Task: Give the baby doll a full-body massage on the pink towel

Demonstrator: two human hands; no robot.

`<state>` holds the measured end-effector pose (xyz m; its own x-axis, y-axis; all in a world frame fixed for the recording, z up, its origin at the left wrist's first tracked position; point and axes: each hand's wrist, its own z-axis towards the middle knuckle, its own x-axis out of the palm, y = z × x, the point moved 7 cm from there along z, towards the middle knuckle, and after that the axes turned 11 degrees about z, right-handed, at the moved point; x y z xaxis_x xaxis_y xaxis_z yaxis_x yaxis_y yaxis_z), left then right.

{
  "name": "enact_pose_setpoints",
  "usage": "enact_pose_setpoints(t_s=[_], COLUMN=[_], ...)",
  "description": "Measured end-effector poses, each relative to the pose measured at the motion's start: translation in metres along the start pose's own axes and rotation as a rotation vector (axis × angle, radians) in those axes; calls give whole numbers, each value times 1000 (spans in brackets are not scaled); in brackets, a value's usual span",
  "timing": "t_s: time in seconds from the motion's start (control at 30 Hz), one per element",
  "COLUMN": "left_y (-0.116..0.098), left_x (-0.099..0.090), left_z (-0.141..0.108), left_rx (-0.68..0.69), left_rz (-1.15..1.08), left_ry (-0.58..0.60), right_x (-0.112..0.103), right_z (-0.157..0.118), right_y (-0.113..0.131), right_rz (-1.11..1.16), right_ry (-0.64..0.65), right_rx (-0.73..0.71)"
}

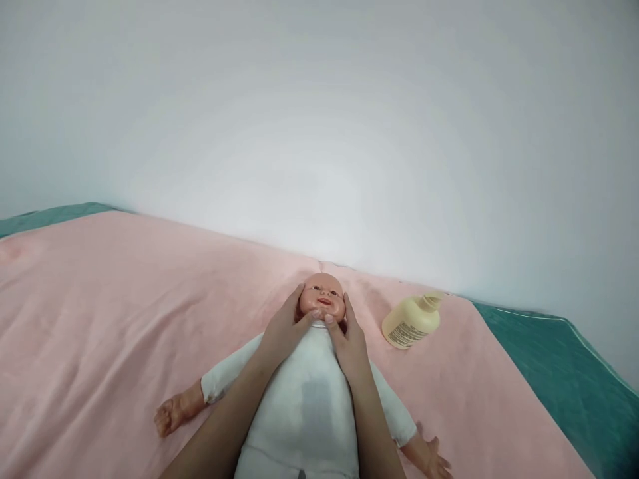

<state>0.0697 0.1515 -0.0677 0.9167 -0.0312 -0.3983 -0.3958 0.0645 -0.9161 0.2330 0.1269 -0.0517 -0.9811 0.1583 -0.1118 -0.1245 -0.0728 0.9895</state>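
A baby doll [304,406] with a white cloth body lies on its back, face up, its arms spread to both sides. My left hand [287,329] cups the left side of the doll's head [323,291], its thumb at the chin. On the other side, my right hand [349,336] cups the head in the same way, and the two thumbs nearly meet under the mouth. The fingertips behind the head are partly hidden.
A pale yellow bottle [410,322] with printed text lies tilted to the right of the doll's head. Pink cloth [150,293] with wrinkles lies over a green sheet [559,366]. A plain pale wall [319,120] rises behind.
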Motion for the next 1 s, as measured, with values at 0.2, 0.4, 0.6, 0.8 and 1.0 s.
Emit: enact_pose_setpoints(t_s=[0.2, 0.4, 0.6, 0.8, 1.0], left_y=[4, -3, -9, -9, -8], left_x=[3, -1, -5, -6, -4], left_z=[3, -1, -4, -4, -4], left_rx=[16, 34, 55, 36, 38], left_rz=[-14, 46, 96, 72, 37], left_ry=[-8, -23, -52, -54, -19], right_x=[-1, -3, -4, -6, -5], right_z=[3, 5, 5, 7, 4], right_y=[-8, -10, -8, -10, -7], right_rz=[-10, -22, -31, 38, 16], right_ry=[-26, -31, -12, -24, -41], right_rx=[-27, -60, -69, -56, -29])
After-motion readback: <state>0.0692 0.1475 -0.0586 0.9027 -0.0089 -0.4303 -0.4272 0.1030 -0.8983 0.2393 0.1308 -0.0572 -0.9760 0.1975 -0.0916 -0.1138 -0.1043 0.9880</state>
